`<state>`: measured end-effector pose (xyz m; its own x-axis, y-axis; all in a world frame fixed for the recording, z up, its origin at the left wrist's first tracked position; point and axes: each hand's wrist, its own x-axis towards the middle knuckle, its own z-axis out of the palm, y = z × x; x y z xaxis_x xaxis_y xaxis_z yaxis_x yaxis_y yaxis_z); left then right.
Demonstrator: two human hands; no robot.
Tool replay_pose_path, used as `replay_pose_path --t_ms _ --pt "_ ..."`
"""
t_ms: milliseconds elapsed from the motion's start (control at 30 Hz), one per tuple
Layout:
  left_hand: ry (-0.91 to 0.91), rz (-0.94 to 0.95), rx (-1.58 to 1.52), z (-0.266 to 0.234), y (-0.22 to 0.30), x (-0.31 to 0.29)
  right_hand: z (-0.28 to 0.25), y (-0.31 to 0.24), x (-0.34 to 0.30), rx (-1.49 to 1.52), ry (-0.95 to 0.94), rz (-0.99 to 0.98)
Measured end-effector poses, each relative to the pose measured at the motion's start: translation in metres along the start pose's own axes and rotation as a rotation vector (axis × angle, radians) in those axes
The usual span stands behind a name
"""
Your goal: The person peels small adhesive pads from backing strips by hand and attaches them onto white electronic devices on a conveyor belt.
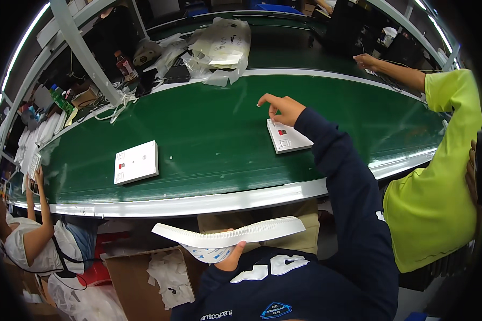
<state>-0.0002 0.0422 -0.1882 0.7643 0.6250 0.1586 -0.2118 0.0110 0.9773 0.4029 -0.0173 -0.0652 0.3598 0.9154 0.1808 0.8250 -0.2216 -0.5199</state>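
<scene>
My left hand (231, 260) grips a curved white strip (251, 231) in front of my body. The strip has a ribbed edge, and blue print shows on its lower side. Over the belt, my right hand (287, 111) is at the far edge of a flat white box (290, 140) with a red mark. Its index finger reaches out to the left, apart from a lower finger that comes down at the box's edge. My sleeve hides the box's right end. A second flat white box (136, 162), also red-marked, lies farther left on the belt.
The green conveyor belt (209, 134) has a metal front rail (214, 203). Plastic-wrapped packages (219, 45) and a bottle (125, 67) stand behind it. Co-workers sit left and right, one in a yellow shirt (439, 198). A cardboard carton (131, 283) holds white scraps beside me.
</scene>
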Motion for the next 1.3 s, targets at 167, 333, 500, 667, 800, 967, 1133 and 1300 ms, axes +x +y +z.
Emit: replay_pose_path --t_ms 167,333,500,667,800,967,1133,1300 --pt "0.025 -0.099 -0.093 -0.003 0.000 -0.002 0.008 0.002 0.017 -0.041 -0.045 0.085" --pt "0.016 0.012 -0.017 -0.007 -0.008 0.001 0.007 -0.002 0.029 -0.013 -0.099 0.097" --pt "0.032 0.005 -0.034 -0.006 -0.005 0.002 0.007 -0.009 0.039 -0.021 -0.180 0.122" --pt "0.062 -0.016 -0.079 -0.008 -0.007 0.002 0.016 -0.015 0.041 -0.112 -0.168 0.203" --pt "0.083 -0.001 -0.033 -0.009 -0.009 0.002 0.024 -0.021 0.035 -0.075 -0.096 0.186" --pt "0.125 0.019 -0.056 -0.008 -0.012 0.001 0.037 -0.026 0.021 -0.070 0.131 0.125" --pt "0.115 0.034 -0.037 -0.006 -0.008 0.004 0.050 -0.038 0.003 -0.332 0.201 -0.012" --pt "0.110 0.007 -0.054 -0.001 -0.007 0.004 0.061 -0.062 -0.008 -0.796 0.121 -0.192"
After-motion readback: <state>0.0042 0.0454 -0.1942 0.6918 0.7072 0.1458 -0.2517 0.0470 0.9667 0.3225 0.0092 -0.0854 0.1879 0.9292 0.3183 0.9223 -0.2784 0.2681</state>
